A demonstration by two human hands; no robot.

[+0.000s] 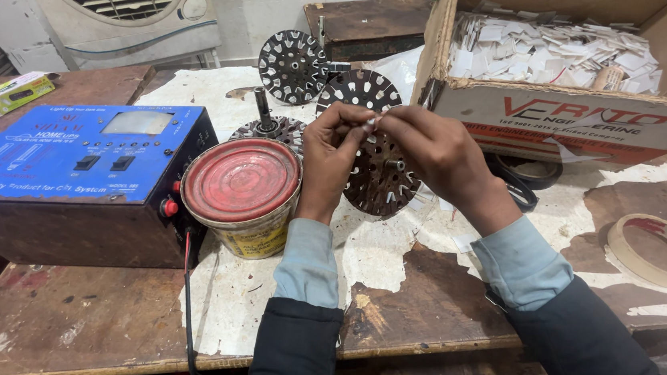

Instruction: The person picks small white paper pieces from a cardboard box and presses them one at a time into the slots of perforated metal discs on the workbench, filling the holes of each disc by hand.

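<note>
1. The left hand (329, 151) grips the edge of a round slotted metal disc (383, 176), fingers curled tight around its upper left rim, holding it tilted up off the bench (420, 300).
2. The right hand (433, 152) meets the left above the disc; its thumb and forefinger are pinched shut on a small white paper slip (370, 123) at the disc's top edge.
3. The disc sits between both hands, above the middle of the bench, just right of a tin with a red lid (242, 179).
4. Three more slotted discs (292, 65) lie behind the hands, one with a shaft standing upright.
5. A blue meter box (71, 156) stands at the left, touching the tin.
6. A cardboard box (565, 111) full of white slips sits at the back right.
7. A roll of tape (658, 250) lies at the right, well apart from the hands.
</note>
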